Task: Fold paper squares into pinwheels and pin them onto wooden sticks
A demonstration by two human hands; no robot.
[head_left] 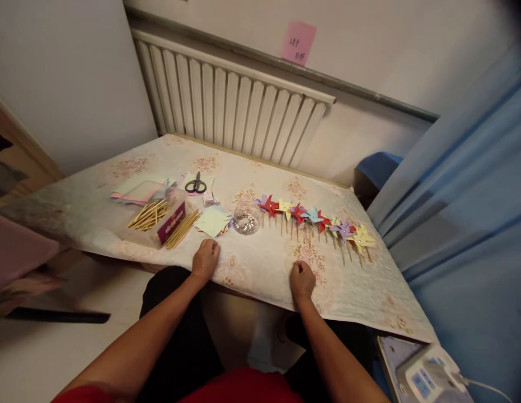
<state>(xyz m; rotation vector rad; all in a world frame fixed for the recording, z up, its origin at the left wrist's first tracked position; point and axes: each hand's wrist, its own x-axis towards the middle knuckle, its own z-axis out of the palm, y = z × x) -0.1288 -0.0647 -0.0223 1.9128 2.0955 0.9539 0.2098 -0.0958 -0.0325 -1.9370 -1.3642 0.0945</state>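
Observation:
My left hand (pixel 206 259) rests as a loose fist at the table's front edge, just below a stack of square paper sheets (pixel 212 220). Also curled closed, my right hand (pixel 303 281) lies on the cloth below a row of paper pinwheels (pixel 313 216) on thin sticks, in red, yellow, purple and blue. Nothing shows in either fist. Between the paper and the pinwheels sits a round clear dish (pixel 245 219) of small shiny pieces. To the left, bamboo sticks (pixel 150 215) fill a clear plastic box (pixel 136 238), and more sticks (pixel 182 229) lie beside it.
Black-handled scissors (pixel 196 184) lie behind the paper, near a small white box (pixel 210 198). Coloured sheets (pixel 138 192) are at the back left. A flowered tablecloth (pixel 260 263) covers the table. A radiator (pixel 230 106) stands behind; a blue curtain (pixel 465 196) hangs at right.

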